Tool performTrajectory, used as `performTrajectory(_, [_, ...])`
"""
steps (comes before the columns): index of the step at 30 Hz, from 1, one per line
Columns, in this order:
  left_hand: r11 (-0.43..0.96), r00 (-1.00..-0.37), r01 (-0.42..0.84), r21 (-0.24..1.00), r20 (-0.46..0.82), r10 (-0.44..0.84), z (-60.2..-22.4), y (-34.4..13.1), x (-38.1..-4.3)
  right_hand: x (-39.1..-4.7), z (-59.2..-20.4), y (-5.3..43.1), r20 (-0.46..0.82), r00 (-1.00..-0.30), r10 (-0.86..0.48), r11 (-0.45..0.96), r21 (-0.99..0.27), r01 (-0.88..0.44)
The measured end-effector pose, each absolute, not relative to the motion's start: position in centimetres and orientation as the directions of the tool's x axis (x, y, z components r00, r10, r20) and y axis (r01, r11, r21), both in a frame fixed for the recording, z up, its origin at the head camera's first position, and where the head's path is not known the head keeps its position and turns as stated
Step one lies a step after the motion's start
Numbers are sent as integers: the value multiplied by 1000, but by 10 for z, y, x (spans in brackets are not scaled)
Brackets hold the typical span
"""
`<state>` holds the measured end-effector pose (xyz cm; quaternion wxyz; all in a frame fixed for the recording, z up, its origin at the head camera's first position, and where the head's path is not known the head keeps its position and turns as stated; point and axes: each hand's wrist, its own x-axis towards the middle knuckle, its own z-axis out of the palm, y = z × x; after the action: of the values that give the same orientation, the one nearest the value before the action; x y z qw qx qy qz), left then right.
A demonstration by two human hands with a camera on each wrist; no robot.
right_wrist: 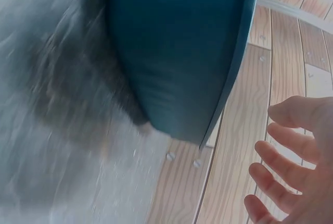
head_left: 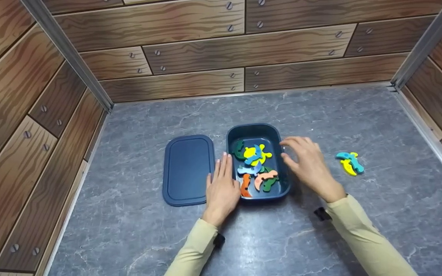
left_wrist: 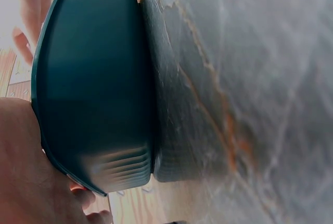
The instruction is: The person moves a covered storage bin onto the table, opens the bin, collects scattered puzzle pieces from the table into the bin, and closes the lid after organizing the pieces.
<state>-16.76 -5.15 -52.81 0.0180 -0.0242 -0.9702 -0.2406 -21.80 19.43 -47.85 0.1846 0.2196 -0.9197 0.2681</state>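
Observation:
A dark blue plastic box [head_left: 257,198] stands on the floor with several colourful flat animal-shaped pieces inside. Among them lie a yellow turtle-like piece [head_left: 250,153], an orange piece [head_left: 246,185] and a peach one [head_left: 266,178]. My left hand [head_left: 223,193] rests along the box's left rim, its fingers straight and pointing away from me. In the left wrist view that hand touches the rim of the box [left_wrist: 96,83]. Beside the right rim hovers my right hand [head_left: 308,165], fingers loosely bent and holding nothing. The right wrist view shows its fingers spread apart from the box [right_wrist: 177,41].
A matching blue lid [head_left: 188,170] lies flat left of the box, close to my left hand. Off to the right, a turquoise piece [head_left: 353,161] overlaps a yellow piece [head_left: 347,168]. Wood-patterned walls [head_left: 198,46] enclose the grey marbled surface [head_left: 136,237] at the back and sides.

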Motion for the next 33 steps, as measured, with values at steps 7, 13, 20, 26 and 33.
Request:
performTrajectory(7, [884, -998, 56, 463, 56, 34, -528, -51, -168, -216, -478, 221, 470, -843, -261, 788, -401, -467])
performTrajectory(13, [886, -998, 61, 460, 57, 39, -529, -51, -168, -214, -481, 240, 488, -844, -223, 804, -397, -442])
performTrajectory(20, [882, -998, 59, 468, 55, 37, -530, -51, -168, -212, -486, 261, 512, -840, -179, 823, -390, -413])
performTrajectory(26, [878, -998, 53, 475, 51, 33, -530, -51, -168, -211, -489, 279, 492, -856, -158, 848, -377, -372])
performTrajectory(33, [883, -998, 53, 467, 50, 33, -529, -51, -168, -209, -491, 297, 474, -872, -120, 872, -370, -321])
